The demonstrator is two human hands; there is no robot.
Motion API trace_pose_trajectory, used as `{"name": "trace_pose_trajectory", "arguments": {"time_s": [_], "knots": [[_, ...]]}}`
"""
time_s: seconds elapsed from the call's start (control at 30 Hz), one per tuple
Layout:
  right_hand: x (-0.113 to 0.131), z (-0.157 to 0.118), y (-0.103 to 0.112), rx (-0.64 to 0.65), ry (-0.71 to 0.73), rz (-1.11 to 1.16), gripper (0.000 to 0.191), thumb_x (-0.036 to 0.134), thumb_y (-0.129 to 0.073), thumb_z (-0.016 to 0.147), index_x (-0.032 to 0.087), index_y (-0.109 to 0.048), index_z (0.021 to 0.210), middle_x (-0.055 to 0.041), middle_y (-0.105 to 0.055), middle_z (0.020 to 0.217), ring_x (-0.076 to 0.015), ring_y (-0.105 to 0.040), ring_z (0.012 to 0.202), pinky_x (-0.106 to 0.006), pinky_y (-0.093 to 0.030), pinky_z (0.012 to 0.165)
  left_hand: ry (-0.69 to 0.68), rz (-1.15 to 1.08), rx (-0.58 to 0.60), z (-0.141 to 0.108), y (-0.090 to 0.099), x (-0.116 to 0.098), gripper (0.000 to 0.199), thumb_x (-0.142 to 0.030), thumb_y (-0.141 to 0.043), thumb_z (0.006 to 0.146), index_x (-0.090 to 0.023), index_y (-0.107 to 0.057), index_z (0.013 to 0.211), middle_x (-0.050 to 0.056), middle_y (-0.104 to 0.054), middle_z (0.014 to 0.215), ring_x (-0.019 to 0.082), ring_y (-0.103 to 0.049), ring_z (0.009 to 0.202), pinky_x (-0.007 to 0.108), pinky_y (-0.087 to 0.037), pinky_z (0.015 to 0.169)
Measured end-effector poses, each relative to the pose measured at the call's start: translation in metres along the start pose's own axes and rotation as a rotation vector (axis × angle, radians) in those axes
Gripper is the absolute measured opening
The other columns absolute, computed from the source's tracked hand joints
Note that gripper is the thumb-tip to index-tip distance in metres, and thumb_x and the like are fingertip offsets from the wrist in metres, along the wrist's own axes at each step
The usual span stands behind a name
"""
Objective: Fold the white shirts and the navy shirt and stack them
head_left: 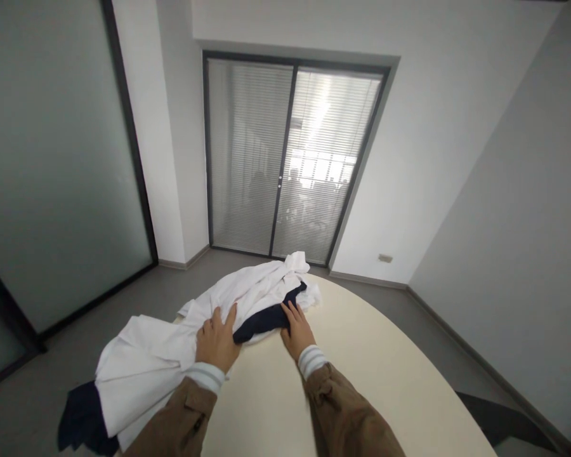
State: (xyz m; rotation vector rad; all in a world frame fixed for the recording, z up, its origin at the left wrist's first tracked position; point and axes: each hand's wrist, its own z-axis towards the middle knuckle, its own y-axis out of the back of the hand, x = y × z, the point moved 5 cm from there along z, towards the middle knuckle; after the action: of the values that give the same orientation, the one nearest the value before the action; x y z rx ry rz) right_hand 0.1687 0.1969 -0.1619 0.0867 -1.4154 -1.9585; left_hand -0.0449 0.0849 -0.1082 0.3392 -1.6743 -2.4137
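Note:
A rumpled white garment (pixel 145 349) with navy parts lies across the left and far side of a round cream table (pixel 352 368). One navy strip (pixel 261 322) shows between my hands, and a larger navy piece (pixel 83 419) hangs past the table's edge at the lower left. My left hand (pixel 217 339) rests on the white cloth with its fingers spread. On the right end of the navy strip lies my right hand (pixel 297 331), fingers stretched out over the fabric. Folds hide the garment's exact shape.
Beyond the table is a dark-framed glass door (pixel 285 158) with blinds. Frosted glass panels (pixel 61 158) stand on the left, and a white wall (pixel 504 209) is on the right. Grey floor (pixel 409 311) surrounds the table. A dark object (pixel 504 419) sits at the lower right.

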Motion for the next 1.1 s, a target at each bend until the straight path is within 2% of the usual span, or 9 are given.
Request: {"name": "trace_pose_trajectory", "arguments": {"time_s": [0.17,0.37,0.53,0.67,0.73,0.83,0.93,1.03,1.1], "knots": [[-0.013,-0.070,0.035,0.036,0.058,-0.037,0.057,0.016,-0.049,0.085,0.018,-0.053,0.142,-0.0110,-0.060,0.140,-0.0281,-0.052,0.132,-0.049,-0.040,0.115,-0.033,-0.033,0.093,-0.008,0.006,0.002,0.079,-0.035,-0.071,0.076,-0.028,-0.042,0.150,0.017,-0.051,0.140,0.036,-0.054,0.111,0.045,-0.042,0.091],[-0.044,-0.145,0.084,0.017,-0.004,-0.027,0.036,0.029,-0.049,0.092,0.018,-0.069,0.120,-0.0126,-0.065,0.132,-0.0281,-0.058,0.127,-0.049,-0.044,0.111,-0.034,-0.028,0.141,-0.027,0.018,-0.001,0.085,-0.036,-0.072,0.074,-0.028,-0.039,0.152,0.018,-0.048,0.143,0.038,-0.054,0.116,0.046,-0.040,0.094],[-0.059,-0.171,0.094,0.000,-0.078,0.002,0.036,0.032,-0.048,0.092,0.018,-0.070,0.117,-0.0135,-0.065,0.133,-0.0299,-0.057,0.128,-0.053,-0.042,0.111,0.029,-0.084,0.280,-0.013,0.037,-0.006,0.110,-0.070,-0.074,0.061,-0.024,-0.036,0.154,0.022,-0.031,0.158,0.051,-0.030,0.140,0.057,-0.026,0.110],[-0.059,-0.173,0.092,0.034,-0.111,0.004,0.039,0.033,-0.045,0.092,0.018,-0.069,0.119,-0.0134,-0.063,0.136,-0.0312,-0.054,0.132,-0.056,-0.040,0.112,0.041,-0.193,-0.023,0.017,0.071,-0.023,0.084,-0.075,-0.034,0.089,-0.024,-0.031,0.156,0.017,-0.022,0.163,0.044,-0.019,0.148,0.054,-0.023,0.114],[-0.060,-0.173,0.091,0.045,-0.127,0.009,0.039,0.034,-0.045,0.092,0.019,-0.069,0.119,-0.0129,-0.062,0.138,-0.0311,-0.053,0.133,-0.056,-0.039,0.112,-0.009,-0.203,-0.019,0.024,0.064,-0.037,0.090,-0.076,-0.041,0.085,-0.029,-0.020,0.159,0.014,-0.013,0.166,0.046,-0.015,0.149,0.060,-0.022,0.113],[-0.060,-0.174,0.091,0.046,-0.146,0.017,0.040,0.035,-0.044,0.092,0.021,-0.069,0.120,-0.0122,-0.061,0.139,-0.0310,-0.052,0.134,-0.058,-0.037,0.113,-0.093,-0.120,0.283,0.018,0.020,-0.059,0.111,-0.075,-0.067,0.066,-0.034,-0.022,0.158,0.017,-0.018,0.165,0.054,-0.021,0.144,0.069,-0.023,0.107],[-0.059,-0.174,0.093,0.039,-0.146,0.026,0.039,0.034,-0.046,0.091,0.021,-0.070,0.119,-0.0120,-0.062,0.138,-0.0312,-0.053,0.133,-0.058,-0.037,0.113,-0.125,-0.075,0.243,0.014,-0.003,-0.070,0.098,-0.056,-0.068,0.073,-0.028,-0.025,0.157,0.020,-0.036,0.156,0.047,-0.043,0.134,0.062,-0.033,0.104],[-0.055,-0.173,0.098,0.025,-0.118,0.028,0.037,0.032,-0.048,0.090,0.020,-0.071,0.116,-0.0119,-0.064,0.134,-0.0299,-0.055,0.130,-0.053,-0.040,0.112,-0.112,-0.103,0.262,0.027,-0.001,-0.068,0.072,-0.044,-0.057,0.083,-0.022,-0.042,0.150,0.020,-0.061,0.132,0.039,-0.059,0.118,0.052,-0.043,0.097],[-0.054,-0.171,0.102,0.016,-0.103,0.037,0.035,0.031,-0.048,0.089,0.019,-0.071,0.113,-0.0119,-0.066,0.132,-0.0283,-0.057,0.128,-0.050,-0.042,0.112,-0.112,-0.116,0.309,0.046,0.010,-0.061,0.062,-0.051,-0.057,0.082,-0.021,-0.058,0.136,0.019,-0.067,0.124,0.039,-0.060,0.117,0.048,-0.045,0.095]]}}
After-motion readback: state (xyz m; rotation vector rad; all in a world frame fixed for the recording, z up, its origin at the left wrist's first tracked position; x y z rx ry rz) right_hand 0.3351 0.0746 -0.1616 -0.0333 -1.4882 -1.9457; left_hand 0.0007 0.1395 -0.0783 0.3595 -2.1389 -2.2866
